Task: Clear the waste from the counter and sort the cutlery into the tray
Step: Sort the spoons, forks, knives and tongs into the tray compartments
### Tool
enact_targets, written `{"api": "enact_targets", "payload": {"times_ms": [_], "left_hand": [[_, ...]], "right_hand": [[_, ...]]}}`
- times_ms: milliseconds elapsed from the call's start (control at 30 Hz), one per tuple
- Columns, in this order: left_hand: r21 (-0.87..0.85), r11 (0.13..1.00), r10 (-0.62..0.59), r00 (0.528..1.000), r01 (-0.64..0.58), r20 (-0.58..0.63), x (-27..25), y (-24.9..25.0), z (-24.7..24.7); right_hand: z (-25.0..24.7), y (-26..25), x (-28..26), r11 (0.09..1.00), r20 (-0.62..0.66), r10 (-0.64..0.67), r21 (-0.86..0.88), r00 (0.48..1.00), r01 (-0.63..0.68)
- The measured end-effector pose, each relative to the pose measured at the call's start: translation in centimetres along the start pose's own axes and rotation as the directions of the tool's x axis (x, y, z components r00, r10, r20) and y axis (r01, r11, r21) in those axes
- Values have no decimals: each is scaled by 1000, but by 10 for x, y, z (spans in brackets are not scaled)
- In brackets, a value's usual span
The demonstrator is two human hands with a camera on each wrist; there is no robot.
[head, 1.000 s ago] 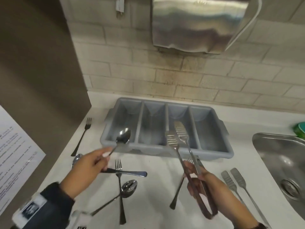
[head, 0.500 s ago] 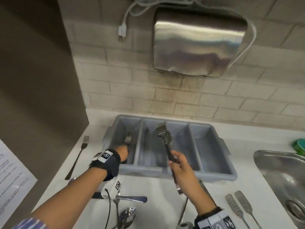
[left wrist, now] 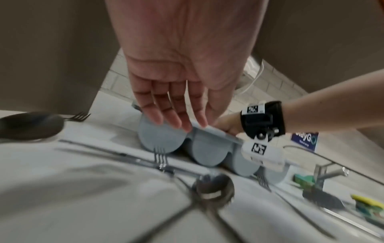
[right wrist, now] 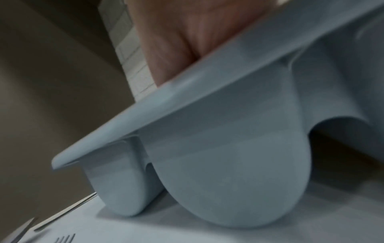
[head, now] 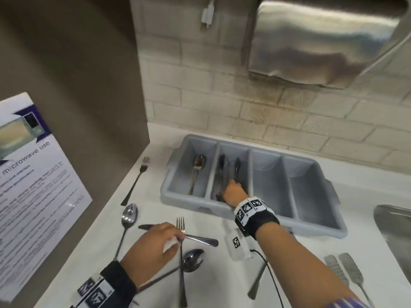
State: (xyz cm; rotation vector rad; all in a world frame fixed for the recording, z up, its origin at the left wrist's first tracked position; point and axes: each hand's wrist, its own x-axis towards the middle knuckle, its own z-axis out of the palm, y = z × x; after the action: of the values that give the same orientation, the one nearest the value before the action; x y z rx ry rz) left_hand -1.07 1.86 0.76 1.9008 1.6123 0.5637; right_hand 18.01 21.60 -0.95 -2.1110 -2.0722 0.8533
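The grey four-compartment tray point(head: 195, 203) stands against the back wall, with a spoon point(head: 197, 170) lying in its leftmost compartment. Metal tongs point(head: 229, 167) lie in the second compartment. My right hand point(head: 233, 191) reaches in there and grips their near end, with the fingers hidden under the hand. In the right wrist view only the palm point(right wrist: 172, 41) shows above the tray rim point(right wrist: 207, 92). My left hand point(head: 158, 243) hovers over a crossed fork point(head: 181, 263), knife point(head: 200, 237) and spoon point(head: 192, 260) on the counter. Its fingers point(left wrist: 178, 118) are straight and hold nothing.
Another fork point(head: 138, 178) and spoon point(head: 129, 218) lie by the brown side panel at the left. Two slotted utensils point(head: 342, 270) and a fork point(head: 255, 283) lie at the right, near the steel sink point(head: 395, 230). A towel dispenser point(head: 322, 41) hangs above the tray.
My left hand left the spoon in the leftmost compartment and drew back over the counter cutlery. My right hand lowered the tongs into the second compartment.
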Motion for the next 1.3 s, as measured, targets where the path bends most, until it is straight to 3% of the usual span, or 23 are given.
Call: {"api": "enact_targets", "payload": {"times_ms": [67,133,233,300,333,433,567,767,900,1033,1166,1233,1300], "left_hand": [[59,997,-46,996,41,82,-9,-7,10],[154,986,-89,986,67,141,-20,-15,18],[277,951,-196,961,138,193,-31,-14,30],[312,940,-191,969,135,156,-35,-15,35],[317,939,-184,972,131,145,-36,-16,37],[282,949,-180,975,138,130,-41,-19,42],[262,958,-147,985,119,91,-53,-30,36],[229,950,-230,972,213,47,-83,-26,10],[291,915,-321,941,279,106,-89,-33,-15],[323,925,-288,926,202,245,-82,-17,-49],[86,963,-270,905,256,329,-63,1,-71],[-48,960,-252,926,276,283,-48,7,-70],[-138,962,-212,964,235,161,-30,14,-65]], "right_hand": [[-12,3,-1,998,-65,-52,-31,997,50],[-19,2,-17,986,-219,-169,-42,961,164],[-15,0,-65,901,-473,-391,-24,790,432],[-3,4,-95,819,-465,-524,-45,714,572],[5,7,-106,791,-393,-576,-48,717,610],[36,17,-117,803,-131,-591,4,796,596],[71,23,-111,844,7,-535,-57,845,534],[72,11,-103,827,37,-483,-309,875,469],[45,16,-113,867,100,-417,-256,903,429],[-5,35,-142,905,146,-338,-222,930,364],[-60,63,-174,938,120,-262,-204,958,282],[-87,76,-189,953,83,-239,-172,967,250],[-112,87,-198,972,23,-232,-46,973,232]]}}
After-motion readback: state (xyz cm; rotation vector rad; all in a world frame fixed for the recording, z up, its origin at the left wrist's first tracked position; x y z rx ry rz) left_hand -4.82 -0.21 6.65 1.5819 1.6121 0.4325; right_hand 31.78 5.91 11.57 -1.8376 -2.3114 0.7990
